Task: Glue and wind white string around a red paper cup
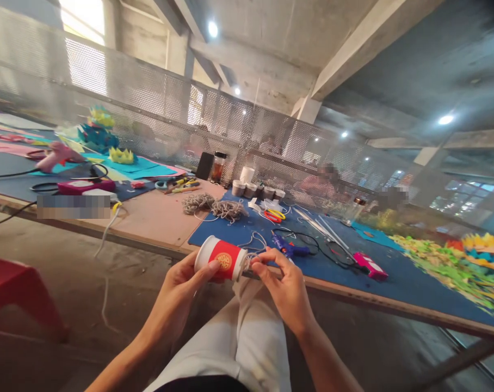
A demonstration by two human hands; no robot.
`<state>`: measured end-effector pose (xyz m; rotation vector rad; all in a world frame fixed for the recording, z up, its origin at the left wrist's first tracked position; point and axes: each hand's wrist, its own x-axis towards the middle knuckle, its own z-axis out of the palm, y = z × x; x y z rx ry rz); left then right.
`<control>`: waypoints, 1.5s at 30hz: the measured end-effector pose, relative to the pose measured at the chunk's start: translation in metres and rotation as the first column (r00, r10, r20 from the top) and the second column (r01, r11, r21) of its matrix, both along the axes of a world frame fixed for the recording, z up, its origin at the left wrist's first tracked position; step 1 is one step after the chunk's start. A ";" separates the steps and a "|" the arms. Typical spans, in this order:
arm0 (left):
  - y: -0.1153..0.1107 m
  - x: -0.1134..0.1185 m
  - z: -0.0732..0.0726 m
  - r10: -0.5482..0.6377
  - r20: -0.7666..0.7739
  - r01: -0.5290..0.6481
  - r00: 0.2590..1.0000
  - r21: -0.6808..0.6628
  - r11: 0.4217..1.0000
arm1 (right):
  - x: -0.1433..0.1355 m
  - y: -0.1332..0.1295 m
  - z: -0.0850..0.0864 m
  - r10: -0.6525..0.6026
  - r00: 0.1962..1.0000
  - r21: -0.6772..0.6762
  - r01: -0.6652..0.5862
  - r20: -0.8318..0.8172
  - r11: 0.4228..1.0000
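A white paper cup [221,258] with a red band and a gold emblem lies on its side in the air over my lap, its wide end to the left. My left hand [189,276] is wrapped round it, thumb on the red band. At the narrow end, my right hand [280,276] pinches grey cord [250,262] against or near the base. A loop of the cord trails onto the blue mat [247,231]. Beyond, on the table, sit tangled bundles of grey cord [226,209].
A blue glue gun [290,246], scissors [275,215], several small cups [251,190] and a jar [218,166] are on the table. A pink glue gun [56,157] lies left, paper pieces [438,261] right. A red stool [18,288] stands lower left.
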<state>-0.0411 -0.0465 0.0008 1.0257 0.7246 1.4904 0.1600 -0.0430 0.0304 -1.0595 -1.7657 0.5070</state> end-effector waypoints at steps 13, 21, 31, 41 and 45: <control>0.001 -0.006 -0.002 -0.080 -0.079 0.080 0.994 -0.001 0.997 | -0.013 0.012 0.019 -0.012 0.997 0.250 -0.008 0.079 0.968; -0.001 0.000 0.001 -0.054 0.024 0.054 0.998 -0.039 0.998 | -0.019 0.020 0.021 -0.038 0.997 0.248 0.019 0.072 0.969; -0.002 -0.001 0.003 -0.040 0.040 0.042 0.998 -0.047 0.998 | -0.021 0.026 0.014 -0.059 0.998 0.217 0.051 0.035 0.975; -0.003 0.001 0.002 -0.001 0.094 0.006 0.996 -0.052 0.999 | -0.023 0.027 0.010 -0.060 0.998 0.154 0.060 -0.004 0.986; -0.004 0.001 0.003 0.000 0.104 0.007 0.995 -0.061 0.998 | -0.022 0.026 0.006 -0.072 0.997 0.136 0.072 0.001 0.988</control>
